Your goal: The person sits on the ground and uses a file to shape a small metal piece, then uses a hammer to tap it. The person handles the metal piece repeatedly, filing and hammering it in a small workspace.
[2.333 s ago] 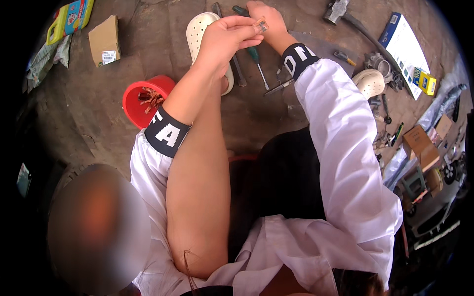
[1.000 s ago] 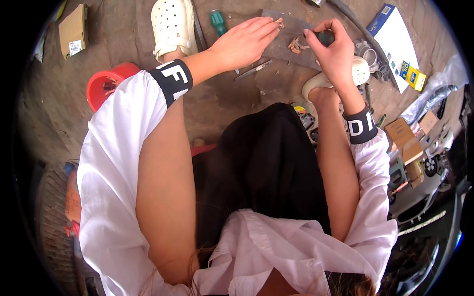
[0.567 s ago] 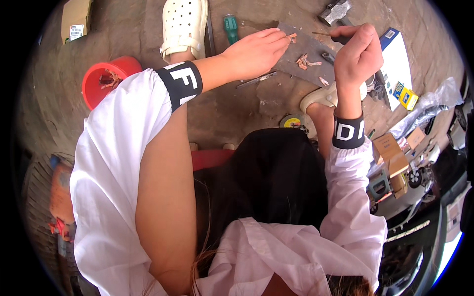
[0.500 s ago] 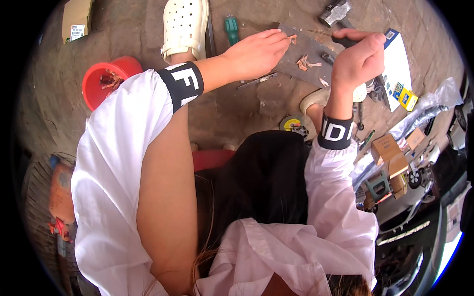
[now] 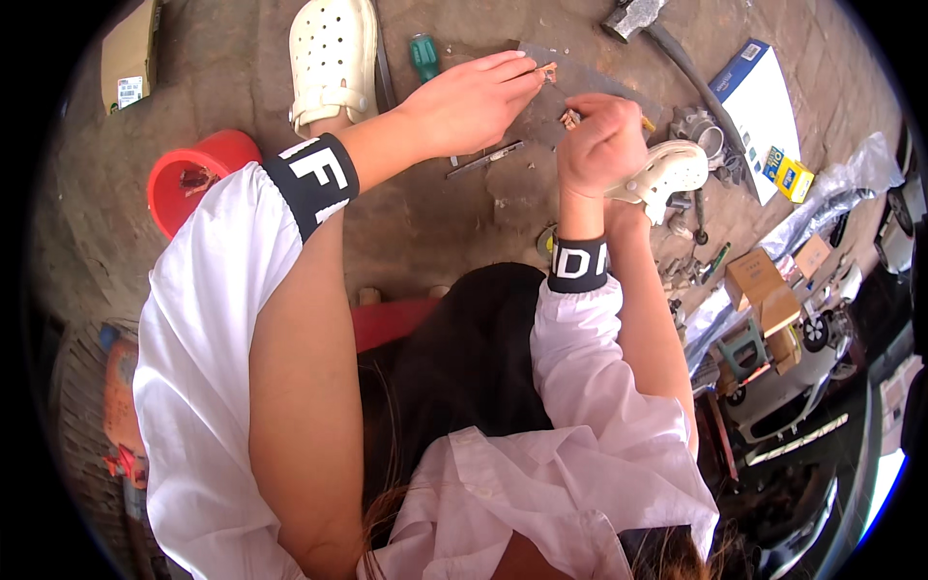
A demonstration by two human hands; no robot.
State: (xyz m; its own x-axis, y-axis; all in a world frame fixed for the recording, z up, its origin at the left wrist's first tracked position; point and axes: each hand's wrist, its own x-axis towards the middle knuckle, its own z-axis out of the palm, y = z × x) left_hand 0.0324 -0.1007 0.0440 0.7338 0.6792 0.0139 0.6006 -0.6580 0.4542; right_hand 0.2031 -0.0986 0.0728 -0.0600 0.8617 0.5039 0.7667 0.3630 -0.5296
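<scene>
My left hand reaches over a dark flat plate on the floor, its fingertips pinching a small copper-coloured scrap. Beside it, my right hand is closed in a fist above the same plate. The fist hides most of what it grips; the earlier frame shows a thin-shafted screwdriver with a dark handle there. More copper scraps lie on the plate by the right hand's fingers. A green-handled tool rests on the floor beyond my left wrist.
A red bucket with copper scraps inside stands at left, below a cardboard box. A hammer, a metal housing, a white-blue box and a yellow box lie at right. My cream clogs flank the plate.
My right hand has come left and down toward the copper scraps, and its tool has gone from sight. The left hand keeps its pinch on the scrap. The whole view has shifted slightly.
</scene>
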